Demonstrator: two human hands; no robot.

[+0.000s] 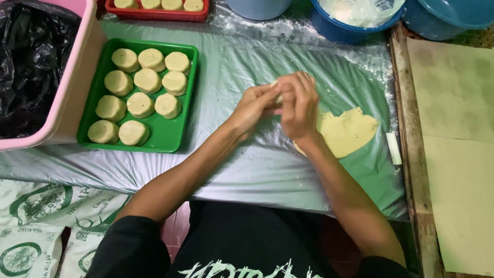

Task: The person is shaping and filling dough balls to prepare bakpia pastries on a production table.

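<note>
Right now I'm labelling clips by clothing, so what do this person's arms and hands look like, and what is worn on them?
Both the left hand and the right hand are bare: no gloves, rings or watch show. The forearms are uncovered too. Short black sleeves begin near the elbows, part of a black shirt with pale printed lettering across the chest.

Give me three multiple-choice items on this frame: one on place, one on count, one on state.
1. Where does the flat sheet of dough lie?
A. in the green tray
B. on the plastic-covered table, under the right hand
C. in the blue bowl

2. How many dough rounds sit in the green tray?
A. 6
B. 11
C. 15

3. What are the hands doing?
A. resting apart
B. both closed round one small piece of dough
C. lifting the tray

Answers: 1 B, the sheet shows beside the right hand. 2 B, three rows of three, then two. 3 B, the left hand meets the right round the piece of dough.
</note>
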